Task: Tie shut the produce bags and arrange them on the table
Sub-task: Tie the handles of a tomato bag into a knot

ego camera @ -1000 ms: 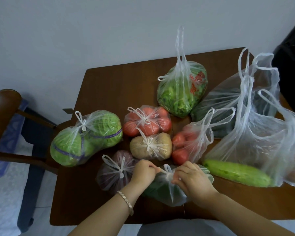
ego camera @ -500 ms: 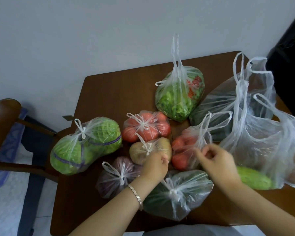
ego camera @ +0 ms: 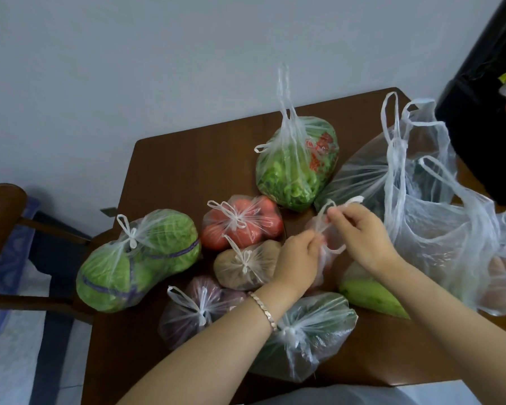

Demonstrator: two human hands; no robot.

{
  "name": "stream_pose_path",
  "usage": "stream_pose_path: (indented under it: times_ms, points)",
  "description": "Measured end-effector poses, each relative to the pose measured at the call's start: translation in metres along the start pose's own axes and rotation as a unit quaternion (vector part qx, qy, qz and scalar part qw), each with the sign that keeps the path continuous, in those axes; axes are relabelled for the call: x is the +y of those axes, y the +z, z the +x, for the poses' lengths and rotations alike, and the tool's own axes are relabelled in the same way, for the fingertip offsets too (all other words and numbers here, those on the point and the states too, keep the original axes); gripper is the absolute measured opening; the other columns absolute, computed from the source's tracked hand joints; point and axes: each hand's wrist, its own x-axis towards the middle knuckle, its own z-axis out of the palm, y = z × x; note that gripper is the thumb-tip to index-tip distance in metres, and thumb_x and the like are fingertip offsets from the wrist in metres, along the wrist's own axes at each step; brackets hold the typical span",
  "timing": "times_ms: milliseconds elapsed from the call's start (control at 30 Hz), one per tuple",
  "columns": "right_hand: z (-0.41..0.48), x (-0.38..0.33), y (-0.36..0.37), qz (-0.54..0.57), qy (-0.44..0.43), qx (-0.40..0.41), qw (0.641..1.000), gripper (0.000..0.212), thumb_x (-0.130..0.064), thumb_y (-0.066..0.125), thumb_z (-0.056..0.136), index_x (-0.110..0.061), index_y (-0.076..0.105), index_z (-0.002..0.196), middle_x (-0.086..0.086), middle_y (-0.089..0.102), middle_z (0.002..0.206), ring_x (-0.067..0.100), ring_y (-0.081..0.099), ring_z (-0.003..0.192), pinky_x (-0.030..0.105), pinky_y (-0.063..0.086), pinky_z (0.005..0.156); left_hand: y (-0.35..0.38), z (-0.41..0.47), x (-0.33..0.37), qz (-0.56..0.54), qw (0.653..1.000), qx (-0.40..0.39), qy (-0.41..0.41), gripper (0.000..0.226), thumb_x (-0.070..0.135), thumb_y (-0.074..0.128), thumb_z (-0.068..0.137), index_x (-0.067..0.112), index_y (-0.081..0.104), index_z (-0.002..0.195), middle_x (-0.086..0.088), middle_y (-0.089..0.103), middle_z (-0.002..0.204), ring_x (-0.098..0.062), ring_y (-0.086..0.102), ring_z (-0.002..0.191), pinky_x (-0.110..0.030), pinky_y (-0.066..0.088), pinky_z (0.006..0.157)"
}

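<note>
Several clear produce bags lie on a brown wooden table (ego camera: 187, 159). My left hand (ego camera: 297, 258) and my right hand (ego camera: 362, 232) each pinch a handle of an untied bag of red tomatoes (ego camera: 326, 247) at the table's middle. Tied with knots are a cabbage bag (ego camera: 138, 258), a tomato bag (ego camera: 241, 222), a potato bag (ego camera: 246, 266), a purple onion bag (ego camera: 196, 311) and a dark green vegetable bag (ego camera: 301, 337) nearest me. A leafy greens bag (ego camera: 297, 168) stands with loose handles.
Large untied bags (ego camera: 438, 229) crowd the right side, one with a pale green gourd (ego camera: 371, 296). A wooden chair (ego camera: 0, 214) stands left of the table. A black object (ego camera: 485, 97) sits at the right, by the white wall.
Both hands let go of the knotted dark green bag near me and moved up to the untied tomato bag, taking hold of its handles.
</note>
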Motion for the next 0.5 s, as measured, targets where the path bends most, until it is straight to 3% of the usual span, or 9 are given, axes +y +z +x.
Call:
stream_pose_path:
  times_ms: [100, 200, 233, 367, 500]
  points:
    - [0.008, -0.002, -0.014, 0.018, 0.001, 0.075, 0.997, 0.039, -0.017, 0.047, 0.093, 0.004, 0.057, 0.062, 0.019, 0.053, 0.067, 0.019, 0.051, 0.071, 0.027, 0.038, 0.068, -0.008, -0.003, -0.002, -0.046, 0.997, 0.046, -0.035, 0.027, 0.018, 0.039, 0.096, 0.011, 0.057, 0.076, -0.009, 0.062, 0.076, -0.021, 0.058, 0.075, -0.033, 0.046, 0.072]
    - [0.010, -0.005, -0.022, 0.031, 0.027, 0.115, 0.992, 0.029, -0.018, 0.046, 0.094, -0.009, 0.062, 0.071, 0.009, 0.055, 0.093, 0.012, 0.046, 0.097, -0.003, 0.029, 0.076, -0.020, -0.005, -0.006, -0.101, 0.987, 0.095, -0.076, 0.032, 0.017, 0.038, 0.096, 0.024, 0.053, 0.069, 0.005, 0.055, 0.067, -0.007, 0.053, 0.061, -0.021, 0.043, 0.060]
    - [0.008, -0.005, -0.022, 0.041, 0.026, 0.116, 0.992, 0.029, -0.017, 0.046, 0.094, -0.011, 0.061, 0.070, 0.006, 0.056, 0.096, 0.010, 0.046, 0.098, -0.007, 0.027, 0.075, -0.024, -0.007, -0.007, -0.115, 0.984, 0.110, -0.081, 0.033, 0.020, 0.038, 0.097, 0.026, 0.051, 0.067, 0.007, 0.052, 0.063, -0.002, 0.050, 0.055, -0.016, 0.042, 0.055]
    - [-0.010, -0.004, -0.010, 0.126, -0.020, 0.023, 0.992, 0.030, -0.019, 0.039, 0.096, -0.019, 0.055, 0.070, -0.001, 0.065, 0.083, 0.006, 0.060, 0.082, 0.009, 0.043, 0.079, -0.041, -0.010, -0.006, -0.187, 0.955, 0.197, -0.116, 0.038, 0.025, 0.039, 0.097, 0.022, 0.048, 0.060, 0.010, 0.047, 0.055, 0.002, 0.045, 0.049, -0.007, 0.037, 0.052]
    - [-0.015, -0.002, 0.000, 0.104, -0.063, -0.084, 0.989, 0.027, -0.014, 0.037, 0.096, -0.030, 0.056, 0.087, -0.006, 0.059, 0.073, -0.002, 0.057, 0.071, 0.005, 0.042, 0.072, -0.057, -0.004, 0.002, -0.349, 0.899, 0.202, -0.169, 0.041, 0.013, 0.044, 0.091, 0.019, 0.047, 0.051, 0.001, 0.051, 0.063, -0.013, 0.049, 0.066, -0.025, 0.041, 0.072]
